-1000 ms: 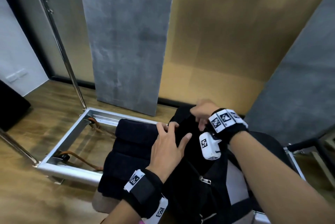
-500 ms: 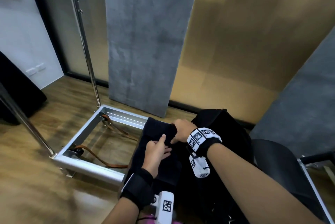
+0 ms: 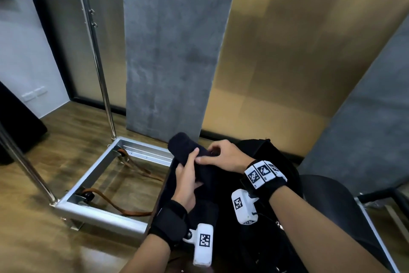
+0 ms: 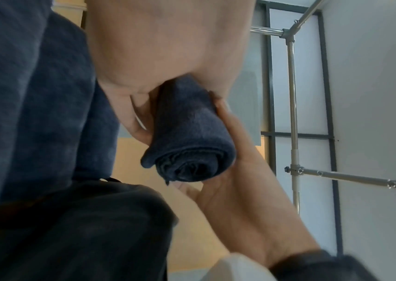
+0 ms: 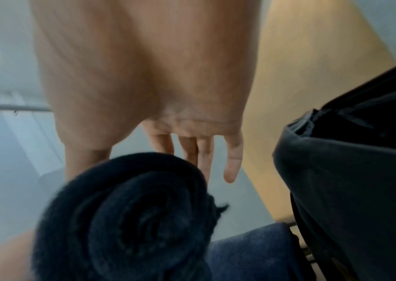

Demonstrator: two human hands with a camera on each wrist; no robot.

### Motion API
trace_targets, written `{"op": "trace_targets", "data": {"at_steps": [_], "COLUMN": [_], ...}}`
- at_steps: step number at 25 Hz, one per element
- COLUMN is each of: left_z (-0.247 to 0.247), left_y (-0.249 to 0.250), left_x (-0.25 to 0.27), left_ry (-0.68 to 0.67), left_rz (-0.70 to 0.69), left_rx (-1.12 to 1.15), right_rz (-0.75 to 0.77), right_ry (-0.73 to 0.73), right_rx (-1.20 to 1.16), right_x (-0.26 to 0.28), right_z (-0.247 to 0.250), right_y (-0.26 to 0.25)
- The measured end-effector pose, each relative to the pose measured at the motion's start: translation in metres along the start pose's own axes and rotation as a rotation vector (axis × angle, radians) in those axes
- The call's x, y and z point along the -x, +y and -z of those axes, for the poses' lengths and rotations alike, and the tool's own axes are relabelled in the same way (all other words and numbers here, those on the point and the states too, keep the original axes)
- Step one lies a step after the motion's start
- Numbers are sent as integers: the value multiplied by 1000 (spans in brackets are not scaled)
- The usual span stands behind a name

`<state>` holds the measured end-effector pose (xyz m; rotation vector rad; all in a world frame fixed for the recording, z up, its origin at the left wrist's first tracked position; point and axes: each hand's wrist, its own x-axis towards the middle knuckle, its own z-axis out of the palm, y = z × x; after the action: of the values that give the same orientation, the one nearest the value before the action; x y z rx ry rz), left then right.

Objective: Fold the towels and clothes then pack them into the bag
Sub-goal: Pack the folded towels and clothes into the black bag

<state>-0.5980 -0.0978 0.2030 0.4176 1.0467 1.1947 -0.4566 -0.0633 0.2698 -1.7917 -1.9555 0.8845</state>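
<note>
While the metal frame [image 3: 97, 186] lies on the floor to the left of the bag [image 3: 261, 217], the rolled towel [image 3: 188, 157] is held up just left of the bag's open mouth. The left hand [image 3: 188, 182] cradles the roll from beneath, fingers curled round it; the right hand [image 3: 223, 157] pinches it from above at mid-length (its other fingers look loose in the right wrist view). The roll's long axis runs from the hands up and away to the left, its free end pointing away from the bag. Both hands sit on the roll, the right nearer the bag, so I judge the roll must swing right and down to enter. More dark folded cloth [image 4: 36, 95] lies beside the bag.
</note>
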Motion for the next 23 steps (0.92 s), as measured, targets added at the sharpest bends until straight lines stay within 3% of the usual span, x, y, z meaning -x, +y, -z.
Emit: {"op": "trace_targets", "data": {"at_steps": [3, 7, 11, 14, 18, 20, 23], "left_z": [-24, -68, -110, -126, -115, -109, -109], "left_y": [10, 12, 3, -8, -40, -54, -57], "left_x": [2, 10, 18, 18, 14, 17, 20], "left_ry": [-115, -284, -463, -551, -441, -395, -348], "left_rz": [-5, 6, -15, -136, -580, -757, -729], "left_rx": [102, 36, -123, -562, -1375, -1564, -1690], "right_rz": [-103, -258, -296, -377, -708, -829, -879], "right_ry": [46, -175, -87, 22, 34, -12, -36], "right_rx": [-260, -580, -651, -601, -324, -227, -155], "right_x": [20, 56, 97, 120, 123, 116, 97], "right_z": [21, 48, 88, 113, 132, 133, 121], "right_y": [1, 6, 17, 37, 68, 79, 86]}}
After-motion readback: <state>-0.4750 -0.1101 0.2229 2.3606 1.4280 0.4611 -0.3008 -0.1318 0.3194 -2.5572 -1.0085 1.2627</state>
